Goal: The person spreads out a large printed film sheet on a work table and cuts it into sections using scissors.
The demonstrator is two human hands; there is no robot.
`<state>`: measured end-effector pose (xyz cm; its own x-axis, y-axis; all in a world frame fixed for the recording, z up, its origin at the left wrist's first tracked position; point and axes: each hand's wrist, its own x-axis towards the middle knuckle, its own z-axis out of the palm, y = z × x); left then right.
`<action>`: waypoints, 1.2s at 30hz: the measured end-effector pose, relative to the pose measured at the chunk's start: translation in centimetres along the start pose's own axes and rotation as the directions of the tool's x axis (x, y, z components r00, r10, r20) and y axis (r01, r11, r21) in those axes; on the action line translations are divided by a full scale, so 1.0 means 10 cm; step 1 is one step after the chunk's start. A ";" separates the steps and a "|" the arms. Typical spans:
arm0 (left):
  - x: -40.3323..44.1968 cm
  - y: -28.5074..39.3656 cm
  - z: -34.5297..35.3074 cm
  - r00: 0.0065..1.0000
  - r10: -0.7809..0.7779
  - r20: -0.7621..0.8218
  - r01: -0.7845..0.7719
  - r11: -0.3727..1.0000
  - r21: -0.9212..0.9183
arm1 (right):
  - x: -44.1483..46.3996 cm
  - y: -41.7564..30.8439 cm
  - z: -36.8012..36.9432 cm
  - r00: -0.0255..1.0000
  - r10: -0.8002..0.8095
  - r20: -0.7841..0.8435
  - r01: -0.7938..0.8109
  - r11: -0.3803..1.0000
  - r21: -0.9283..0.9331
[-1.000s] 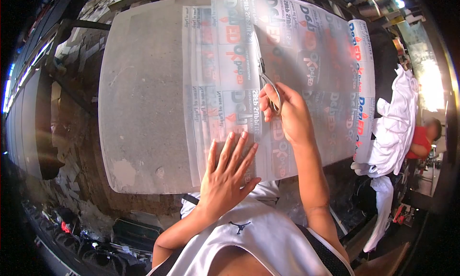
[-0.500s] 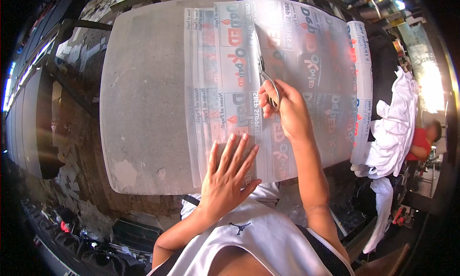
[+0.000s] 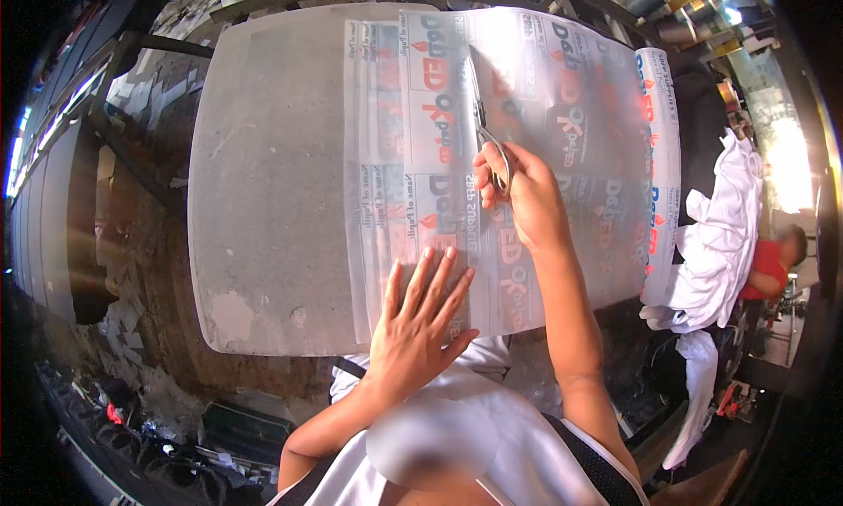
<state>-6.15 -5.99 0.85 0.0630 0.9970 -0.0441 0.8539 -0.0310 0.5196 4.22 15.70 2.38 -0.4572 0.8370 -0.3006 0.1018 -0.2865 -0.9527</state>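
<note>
Translucent printed film (image 3: 439, 137) with DepEd lettering in red and blue lies over the right part of the grey board (image 3: 272, 172). My left hand (image 3: 426, 308) rests flat on the film's near edge, fingers spread. Scissors (image 3: 480, 111) are gripped in my right hand (image 3: 522, 194), their handle loop around my fingers and the blades pointing away from me along the film. A bright line runs beside the blades; whether the film is cut there I cannot tell.
At the board's right edge the printed film curves over like a roll (image 3: 660, 137). Beyond it hangs a heap of white cloth (image 3: 716, 234). A person in a red top (image 3: 771, 267) is at the far right. Thread spools (image 3: 650, 1) stand at the upper right.
The view has shifted slightly, so the board and film sit a little lower at the far side. Both hands and the scissors keep nearly the same position.
</note>
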 end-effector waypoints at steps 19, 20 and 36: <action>-0.01 -0.01 0.01 1.000 0.002 0.004 -0.002 1.000 0.000 | 0.15 -0.05 0.03 1.000 -0.027 -0.003 0.027 1.000 0.012; -0.01 -0.01 0.01 1.000 0.003 0.002 -0.003 1.000 0.001 | 0.16 -0.06 0.03 1.000 -0.028 -0.002 0.028 1.000 0.011; -0.02 -0.01 -0.01 1.000 0.002 0.028 -0.002 1.000 -0.010 | 0.35 -0.19 0.06 0.998 -0.061 -0.036 0.059 0.997 -0.043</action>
<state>-6.29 -6.15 0.88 0.0790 0.9946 -0.0668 0.8488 -0.0320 0.5277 1.94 18.89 3.15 -0.4300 0.8693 -0.2439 0.1125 -0.2164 -0.9698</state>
